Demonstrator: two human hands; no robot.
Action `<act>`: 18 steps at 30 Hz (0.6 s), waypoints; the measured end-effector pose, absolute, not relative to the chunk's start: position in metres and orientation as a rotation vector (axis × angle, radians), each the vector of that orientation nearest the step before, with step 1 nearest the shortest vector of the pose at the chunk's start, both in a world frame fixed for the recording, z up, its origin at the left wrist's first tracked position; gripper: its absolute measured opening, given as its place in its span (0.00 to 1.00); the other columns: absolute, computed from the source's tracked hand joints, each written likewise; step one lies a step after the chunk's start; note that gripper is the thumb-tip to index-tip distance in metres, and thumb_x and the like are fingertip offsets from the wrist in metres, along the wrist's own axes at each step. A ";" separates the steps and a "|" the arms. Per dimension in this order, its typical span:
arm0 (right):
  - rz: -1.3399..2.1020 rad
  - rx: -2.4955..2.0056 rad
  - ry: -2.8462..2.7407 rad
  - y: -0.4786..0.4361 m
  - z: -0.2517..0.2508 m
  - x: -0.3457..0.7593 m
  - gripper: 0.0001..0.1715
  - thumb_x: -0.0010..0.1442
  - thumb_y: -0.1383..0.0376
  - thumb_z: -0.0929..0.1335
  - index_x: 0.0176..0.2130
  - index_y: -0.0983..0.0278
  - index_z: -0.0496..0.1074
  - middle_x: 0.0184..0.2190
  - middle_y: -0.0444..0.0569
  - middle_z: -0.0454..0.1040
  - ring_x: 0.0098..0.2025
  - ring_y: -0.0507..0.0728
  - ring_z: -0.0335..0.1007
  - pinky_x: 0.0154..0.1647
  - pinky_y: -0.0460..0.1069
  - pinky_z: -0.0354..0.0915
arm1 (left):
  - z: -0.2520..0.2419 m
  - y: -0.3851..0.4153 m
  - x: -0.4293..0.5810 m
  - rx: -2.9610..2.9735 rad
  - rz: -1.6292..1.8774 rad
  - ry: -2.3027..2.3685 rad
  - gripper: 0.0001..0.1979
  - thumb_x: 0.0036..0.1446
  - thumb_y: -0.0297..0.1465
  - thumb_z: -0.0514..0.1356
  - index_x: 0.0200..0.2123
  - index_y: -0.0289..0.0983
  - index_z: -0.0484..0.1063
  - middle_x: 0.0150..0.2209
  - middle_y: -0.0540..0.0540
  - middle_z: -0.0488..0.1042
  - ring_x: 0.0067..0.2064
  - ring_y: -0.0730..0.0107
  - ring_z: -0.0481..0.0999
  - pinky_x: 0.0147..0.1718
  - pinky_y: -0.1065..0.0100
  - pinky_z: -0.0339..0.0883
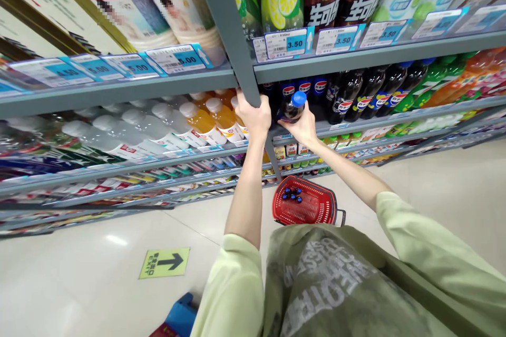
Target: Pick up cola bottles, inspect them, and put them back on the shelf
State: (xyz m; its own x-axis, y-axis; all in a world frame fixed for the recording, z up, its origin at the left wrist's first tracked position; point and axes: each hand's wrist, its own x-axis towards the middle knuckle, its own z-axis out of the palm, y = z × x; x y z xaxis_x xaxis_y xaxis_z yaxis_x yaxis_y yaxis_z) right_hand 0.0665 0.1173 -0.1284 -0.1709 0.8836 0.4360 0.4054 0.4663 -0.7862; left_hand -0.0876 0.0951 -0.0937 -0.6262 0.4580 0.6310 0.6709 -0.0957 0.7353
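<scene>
My left hand (254,114) is wrapped round the grey upright post (233,37) of the store shelving. Just to its right, my right hand (303,125) grips a dark cola bottle with a blue cap (294,106) at the front edge of the shelf (379,116). More dark cola bottles (356,92) stand in a row on that shelf to the right. On the floor below my arms sits a red shopping basket (304,202) with several blue-capped bottles in it.
Orange juice bottles (213,118) and clear bottles (130,129) fill the shelf left of the post. Price tags (286,43) line the shelf above. A green exit arrow sticker (164,263) lies on the pale floor, with a blue object (179,318) near my feet.
</scene>
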 end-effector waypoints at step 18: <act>0.550 -1.372 -2.116 0.126 -0.104 0.048 0.40 0.52 0.56 0.78 0.58 0.68 0.66 0.50 0.61 0.80 0.55 0.74 0.77 0.54 0.63 0.73 | -0.100 0.099 -0.090 -1.280 -1.852 -1.975 0.20 0.60 0.34 0.57 0.55 0.35 0.65 0.34 0.48 0.73 0.36 0.63 0.78 0.44 0.62 0.71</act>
State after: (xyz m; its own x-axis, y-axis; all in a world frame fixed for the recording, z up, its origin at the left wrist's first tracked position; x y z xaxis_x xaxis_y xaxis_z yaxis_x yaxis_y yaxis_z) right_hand 0.0482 0.1256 -0.1042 -0.3248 0.9182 0.2266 0.6916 0.3941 -0.6053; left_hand -0.0902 0.0990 -0.1004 -0.6258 0.4702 0.6224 0.6514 -0.1239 0.7486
